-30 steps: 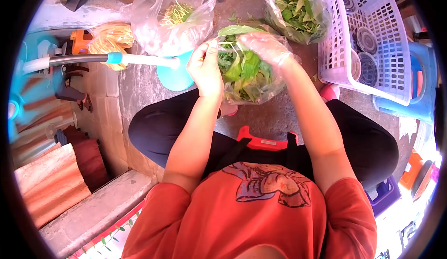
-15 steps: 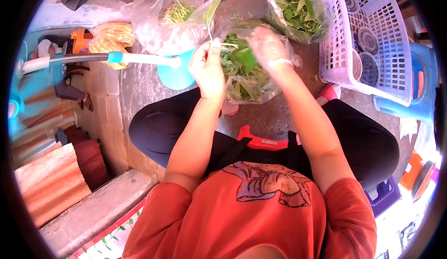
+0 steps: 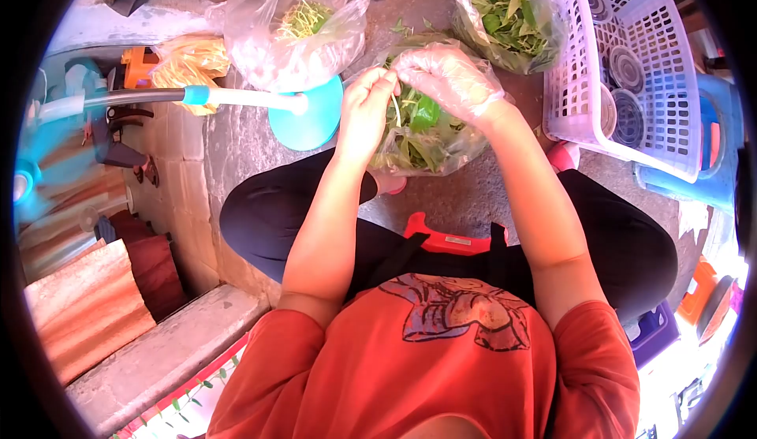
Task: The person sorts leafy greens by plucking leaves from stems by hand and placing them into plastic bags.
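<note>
Upper centre: the bare left hand (image 3: 369, 106) pinches a thin pale green stem (image 3: 397, 111) between thumb and fingers; the right hand (image 3: 449, 80), in a clear plastic glove, has its fingertips drawn together above a clear plastic bag of green leaves (image 3: 418, 153), their contact unclear.

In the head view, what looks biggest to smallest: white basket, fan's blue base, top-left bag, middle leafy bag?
1. White basket
2. Top-left bag and middle leafy bag: too alike to rank
3. Fan's blue base
</note>
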The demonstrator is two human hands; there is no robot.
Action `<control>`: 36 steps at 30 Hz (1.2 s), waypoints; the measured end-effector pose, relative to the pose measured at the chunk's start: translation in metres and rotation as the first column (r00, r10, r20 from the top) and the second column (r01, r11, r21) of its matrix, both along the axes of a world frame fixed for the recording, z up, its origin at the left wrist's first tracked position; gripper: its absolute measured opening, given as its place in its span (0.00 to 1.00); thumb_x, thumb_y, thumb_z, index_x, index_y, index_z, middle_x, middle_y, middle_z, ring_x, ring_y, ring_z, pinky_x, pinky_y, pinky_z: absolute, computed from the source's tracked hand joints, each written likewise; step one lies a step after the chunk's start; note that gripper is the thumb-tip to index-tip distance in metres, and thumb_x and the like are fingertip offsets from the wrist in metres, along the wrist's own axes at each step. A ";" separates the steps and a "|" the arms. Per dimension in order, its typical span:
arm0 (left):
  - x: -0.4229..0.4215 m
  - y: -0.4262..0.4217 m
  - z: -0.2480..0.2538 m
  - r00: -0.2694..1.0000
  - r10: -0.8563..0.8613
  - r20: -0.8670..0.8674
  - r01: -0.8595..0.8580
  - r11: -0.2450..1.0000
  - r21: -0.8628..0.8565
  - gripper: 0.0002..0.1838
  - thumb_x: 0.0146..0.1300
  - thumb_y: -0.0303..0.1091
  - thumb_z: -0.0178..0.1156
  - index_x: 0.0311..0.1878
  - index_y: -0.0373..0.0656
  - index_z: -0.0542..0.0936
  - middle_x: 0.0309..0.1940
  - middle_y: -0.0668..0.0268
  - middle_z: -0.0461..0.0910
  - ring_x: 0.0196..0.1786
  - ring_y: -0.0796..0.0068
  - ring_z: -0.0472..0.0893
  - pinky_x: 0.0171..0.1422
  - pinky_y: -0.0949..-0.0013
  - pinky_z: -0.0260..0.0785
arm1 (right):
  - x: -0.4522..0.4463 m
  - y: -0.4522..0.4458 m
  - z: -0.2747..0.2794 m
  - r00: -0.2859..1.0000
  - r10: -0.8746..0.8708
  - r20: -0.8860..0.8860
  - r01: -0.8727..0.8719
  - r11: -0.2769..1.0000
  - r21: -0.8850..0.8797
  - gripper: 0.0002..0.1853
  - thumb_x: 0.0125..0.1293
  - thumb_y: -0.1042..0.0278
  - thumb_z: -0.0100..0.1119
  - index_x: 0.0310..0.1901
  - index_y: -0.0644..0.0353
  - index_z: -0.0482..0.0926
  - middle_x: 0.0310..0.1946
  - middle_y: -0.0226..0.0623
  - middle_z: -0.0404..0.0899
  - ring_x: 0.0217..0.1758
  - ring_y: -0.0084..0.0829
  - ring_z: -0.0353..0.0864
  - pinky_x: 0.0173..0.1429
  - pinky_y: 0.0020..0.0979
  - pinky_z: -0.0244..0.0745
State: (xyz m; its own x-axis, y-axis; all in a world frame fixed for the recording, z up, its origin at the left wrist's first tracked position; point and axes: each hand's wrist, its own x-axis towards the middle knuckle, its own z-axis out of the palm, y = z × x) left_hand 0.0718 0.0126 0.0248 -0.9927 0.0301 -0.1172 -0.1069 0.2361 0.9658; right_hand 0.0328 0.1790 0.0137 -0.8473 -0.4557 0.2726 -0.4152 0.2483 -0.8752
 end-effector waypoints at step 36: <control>0.004 0.020 -0.023 0.983 0.134 -0.127 -0.118 0.985 0.123 0.03 0.59 0.28 0.60 0.34 0.39 0.77 0.20 0.80 0.68 0.23 0.91 0.61 0.26 0.83 0.53 | -0.006 -0.013 -0.042 0.901 -0.283 0.328 0.308 0.951 -0.025 0.11 0.59 0.63 0.54 0.35 0.63 0.79 0.31 0.46 0.79 0.36 0.42 0.77 0.46 0.35 0.69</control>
